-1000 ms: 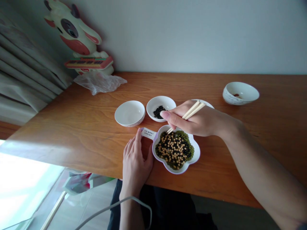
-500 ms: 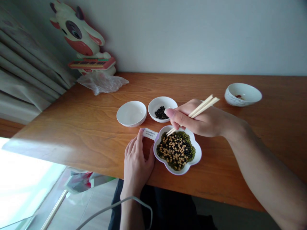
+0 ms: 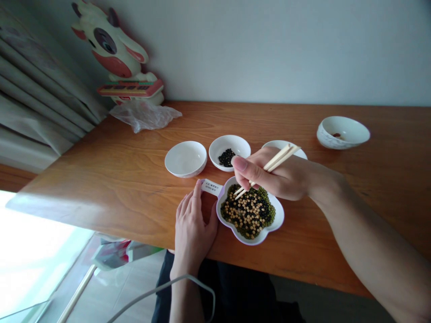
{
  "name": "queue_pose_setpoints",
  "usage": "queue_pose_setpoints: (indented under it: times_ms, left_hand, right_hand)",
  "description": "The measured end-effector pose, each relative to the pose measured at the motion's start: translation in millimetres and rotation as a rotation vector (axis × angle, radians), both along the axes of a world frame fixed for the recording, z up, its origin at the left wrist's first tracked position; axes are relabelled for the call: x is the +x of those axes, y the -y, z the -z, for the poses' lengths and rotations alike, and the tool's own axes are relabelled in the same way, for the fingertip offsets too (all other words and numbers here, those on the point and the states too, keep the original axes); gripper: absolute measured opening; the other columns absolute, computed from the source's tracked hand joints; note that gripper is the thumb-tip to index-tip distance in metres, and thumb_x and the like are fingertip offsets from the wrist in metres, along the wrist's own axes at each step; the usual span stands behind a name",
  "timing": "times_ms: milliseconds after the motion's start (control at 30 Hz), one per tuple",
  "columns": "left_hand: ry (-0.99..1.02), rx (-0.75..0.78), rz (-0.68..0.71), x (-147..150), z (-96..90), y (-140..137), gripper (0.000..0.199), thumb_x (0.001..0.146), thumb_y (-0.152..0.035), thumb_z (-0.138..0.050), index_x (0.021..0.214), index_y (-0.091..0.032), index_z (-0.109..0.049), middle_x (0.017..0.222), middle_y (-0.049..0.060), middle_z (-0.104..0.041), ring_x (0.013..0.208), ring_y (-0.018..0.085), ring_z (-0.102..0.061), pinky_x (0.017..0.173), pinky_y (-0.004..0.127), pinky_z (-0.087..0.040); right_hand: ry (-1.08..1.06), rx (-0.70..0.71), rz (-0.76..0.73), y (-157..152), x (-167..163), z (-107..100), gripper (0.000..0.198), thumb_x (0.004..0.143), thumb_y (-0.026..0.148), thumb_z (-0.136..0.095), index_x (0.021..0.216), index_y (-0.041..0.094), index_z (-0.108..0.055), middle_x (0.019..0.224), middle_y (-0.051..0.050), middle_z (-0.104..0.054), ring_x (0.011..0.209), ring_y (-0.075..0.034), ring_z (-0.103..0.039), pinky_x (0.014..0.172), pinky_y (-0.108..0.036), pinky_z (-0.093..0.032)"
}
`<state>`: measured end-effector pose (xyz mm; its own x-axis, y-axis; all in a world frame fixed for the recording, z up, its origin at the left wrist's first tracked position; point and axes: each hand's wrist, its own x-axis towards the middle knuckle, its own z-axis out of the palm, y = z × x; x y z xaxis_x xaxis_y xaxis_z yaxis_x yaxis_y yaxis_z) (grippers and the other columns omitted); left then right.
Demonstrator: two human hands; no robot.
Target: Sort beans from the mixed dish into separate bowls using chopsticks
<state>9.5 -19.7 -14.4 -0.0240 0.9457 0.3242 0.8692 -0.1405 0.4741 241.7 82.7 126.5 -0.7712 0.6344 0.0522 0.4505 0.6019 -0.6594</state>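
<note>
My right hand (image 3: 266, 172) grips a pair of wooden chopsticks (image 3: 281, 158), whose tips reach into the beans in the flower-shaped white dish (image 3: 280, 219). Mixed beans (image 3: 247, 211), green, black and pale yellow, cover the dish's bottom. My left hand (image 3: 195, 220) lies on the table with fingers stretched out and thumb apart, its index fingertip at the end of the dish's labelled handle (image 3: 211, 187). Just beyond the dish, a white bowl (image 3: 240, 142) holds some black beans. Partly behind my right hand is another white bowl (image 3: 283, 143), its inside mostly hidden.
Left of the black beans stands a white bowl (image 3: 186, 159) with nothing visible inside. A larger bowl (image 3: 341, 134) with a few brown bits is at the back right. A plastic bag (image 3: 144, 115) and a cow-shaped toy keyboard (image 3: 131, 89) occupy the back left. A grey cable (image 3: 161, 287) crosses my left forearm.
My right hand and the chopsticks have come slightly lower and nearer, with the tips deeper in the dish. The bowl behind that hand now shows. My left hand stays beside the handle.
</note>
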Motion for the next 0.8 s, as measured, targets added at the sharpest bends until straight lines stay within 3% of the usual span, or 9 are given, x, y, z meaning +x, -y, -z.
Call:
queue_pose_setpoints:
  times_ms: [533,800]
  left_hand:
    - [0.004,-0.016,0.001,0.6,-1.5,1.2,0.080,0.096,-0.031,-0.066,0.165,-0.022,-0.028,0.150,0.016,-0.060,0.138,0.035,-0.057,0.116,0.058,-0.046]
    - [0.010,-0.013,0.004,1.9,-3.3,1.6,0.078,0.097,-0.030,-0.065,0.165,-0.023,-0.028,0.150,0.016,-0.060,0.138,0.035,-0.057,0.116,0.058,-0.046]
  right_hand:
    - [0.001,-0.026,-0.001,1.6,-3.5,3.6,0.081,0.109,0.065,-0.013,0.073,0.016,-0.065,0.067,-0.002,-0.068,0.062,-0.012,-0.060,0.067,-0.030,-0.043]
    - [-0.052,-0.066,-0.009,2.5,-4.0,3.3,0.071,0.112,0.058,-0.021,0.074,0.017,-0.065,0.071,-0.003,-0.068,0.065,-0.013,-0.061,0.068,-0.029,-0.044]
